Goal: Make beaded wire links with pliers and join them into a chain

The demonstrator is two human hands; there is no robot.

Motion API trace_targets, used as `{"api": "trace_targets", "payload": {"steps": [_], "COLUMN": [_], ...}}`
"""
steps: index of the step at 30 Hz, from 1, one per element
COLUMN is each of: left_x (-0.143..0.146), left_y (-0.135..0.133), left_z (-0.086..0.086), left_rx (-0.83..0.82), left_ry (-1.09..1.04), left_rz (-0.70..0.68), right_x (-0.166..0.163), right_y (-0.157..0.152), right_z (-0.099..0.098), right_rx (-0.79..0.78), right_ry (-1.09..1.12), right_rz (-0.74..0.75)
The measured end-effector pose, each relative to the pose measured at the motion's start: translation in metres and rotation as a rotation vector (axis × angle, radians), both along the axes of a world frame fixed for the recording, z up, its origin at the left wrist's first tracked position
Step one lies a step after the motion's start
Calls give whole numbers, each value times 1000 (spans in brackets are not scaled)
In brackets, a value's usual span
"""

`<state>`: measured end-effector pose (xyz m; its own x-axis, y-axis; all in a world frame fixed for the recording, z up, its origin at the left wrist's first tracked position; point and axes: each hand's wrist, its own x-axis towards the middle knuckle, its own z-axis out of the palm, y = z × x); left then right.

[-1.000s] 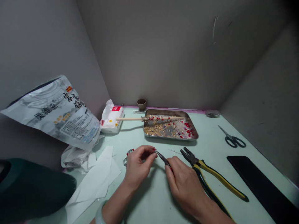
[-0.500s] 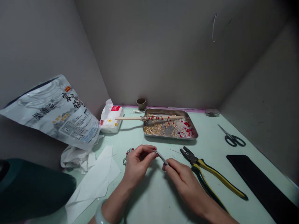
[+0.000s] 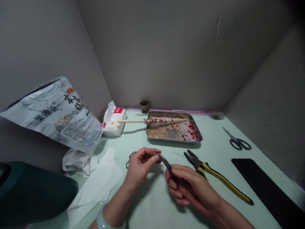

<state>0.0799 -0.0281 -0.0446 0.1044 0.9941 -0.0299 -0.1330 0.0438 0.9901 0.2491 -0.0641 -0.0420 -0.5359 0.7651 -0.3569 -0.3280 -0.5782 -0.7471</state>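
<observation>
My left hand is closed in a pinch on a string of red and greyish-clear beads. One part of the string shows behind the hand's left side, and a red bead pokes out by the fingertips. My right hand grips small needle-nose pliers with dark handles that show a little red. The slim tips of these pliers meet the left fingertips; what lies between the jaws is too small to tell. To the right rest large combination pliers with yellow and dark green handles, partly behind my right forearm.
A metal tray of gold, red and clear beads stands behind my hands, a beaded wooden stick across it. Scissors and a black slab lie right. Left are a tissue pack, white paper, a pouch and a dark green object.
My right hand has rolled over and its fingers have shifted back along the small pliers, so more of their body and the curled fingers show. The left hand has barely moved.
</observation>
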Motion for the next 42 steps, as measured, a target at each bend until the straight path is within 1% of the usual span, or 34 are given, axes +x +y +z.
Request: {"api": "trace_targets", "payload": {"steps": [3,7,9,13,18,22,26,29,35,42], "left_x": [0,0,1,1,1,3,3,3,2,1], "left_y": [1,1,1,1,1,2,2,2,1,1], "left_z": [-1,-3,-3,-3,-3,-2,-2,-5,-8,-9], "left_rx": [-41,-89,-96,-97,-58,-9,53,98,170,245], "left_ry": [-57,-78,-80,-72,-36,6,81,123,156,176], "left_rz": [-14,-34,-40,-36,-5,30,46,50,71,62], "right_x": [0,0,1,2,1,0,1,1,-1,-3], "right_y": [0,-1,-2,-4,-5,-5,-4,-4,-5,-6], "right_z": [0,-4,-6,-5,1,-5,-11,-13,-13,-15], "right_rx": [34,159,267,554,790,920,986,1007,1035,1059], "right_ry": [-39,-267,-437,-757,-950,-1062,-1130,-1135,-1120,-1128], "right_rz": [-17,-43,-65,-108,-98,-101,-94,-96,-105,-135]}}
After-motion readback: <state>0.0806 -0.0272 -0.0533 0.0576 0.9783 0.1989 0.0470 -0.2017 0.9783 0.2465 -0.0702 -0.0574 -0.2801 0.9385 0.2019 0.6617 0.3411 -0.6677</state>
